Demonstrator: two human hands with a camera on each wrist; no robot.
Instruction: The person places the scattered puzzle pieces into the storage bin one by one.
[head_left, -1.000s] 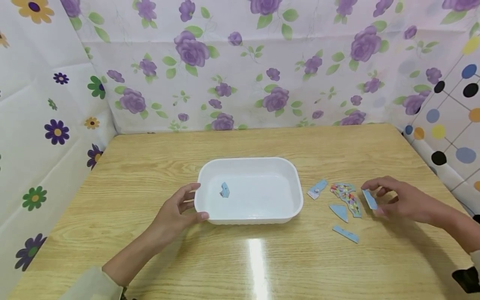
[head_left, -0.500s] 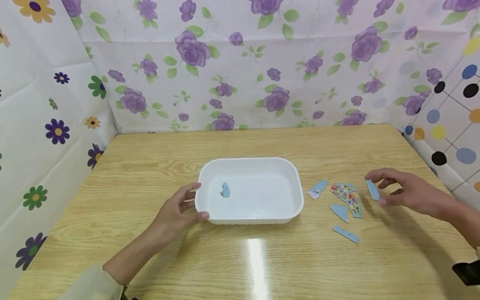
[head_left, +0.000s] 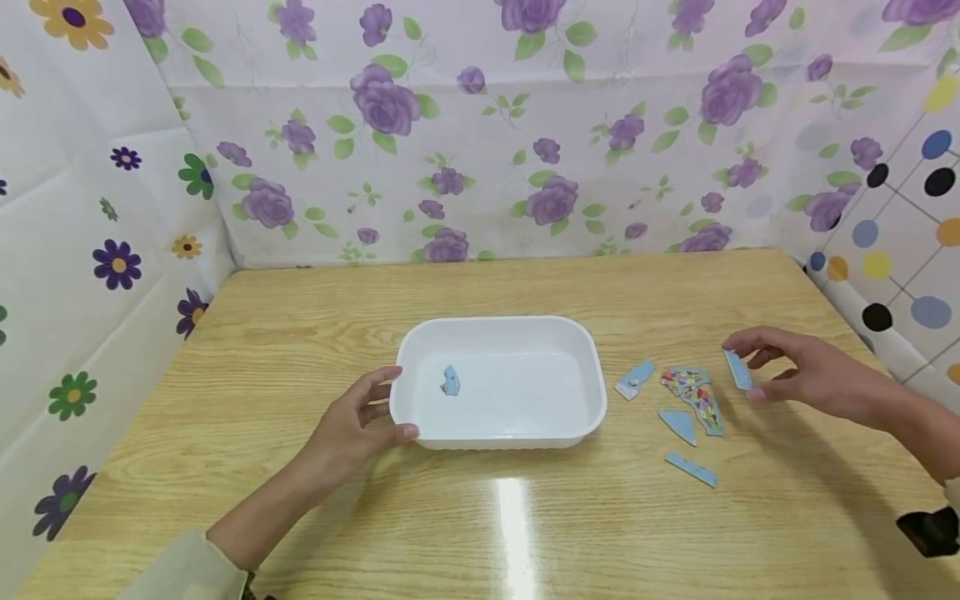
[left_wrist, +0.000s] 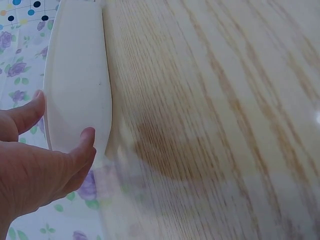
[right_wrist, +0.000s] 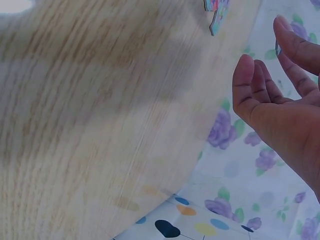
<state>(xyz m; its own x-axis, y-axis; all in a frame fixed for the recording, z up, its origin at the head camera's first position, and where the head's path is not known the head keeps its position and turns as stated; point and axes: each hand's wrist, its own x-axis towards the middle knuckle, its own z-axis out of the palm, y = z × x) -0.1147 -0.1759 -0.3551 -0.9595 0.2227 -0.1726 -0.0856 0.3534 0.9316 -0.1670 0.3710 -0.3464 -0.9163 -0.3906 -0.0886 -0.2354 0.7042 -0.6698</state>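
A white rectangular plastic tray (head_left: pixel 510 392) sits in the middle of the table, a small blue jigsaw puzzle piece (head_left: pixel 451 381) lying inside it on the left. My left hand (head_left: pixel 358 417) grips the tray's left end, thumb at the near corner and fingers along the side; the left wrist view shows this hand (left_wrist: pixel 55 160) against the tray's outer wall (left_wrist: pixel 80 75). Over on the right, my right hand (head_left: pixel 806 375) pinches a narrow blue puzzle piece (head_left: pixel 737 369) between thumb and fingertips, raised above the table. Only a sliver of that piece (right_wrist: pixel 277 48) shows in the right wrist view.
Several puzzle pieces lie between tray and right hand: a blue one with a white corner (head_left: pixel 635 379), a joined multicoloured pair (head_left: pixel 701 400), a blue triangular one (head_left: pixel 679 425) and a blue strip (head_left: pixel 692 469). Flowered sheeting (head_left: pixel 480 167) hangs behind the wooden table (head_left: pixel 300 333).
The right hand has lifted its puzzle piece and moved slightly away from the person, first a little right, then back left. The left hand and tray have stayed put.
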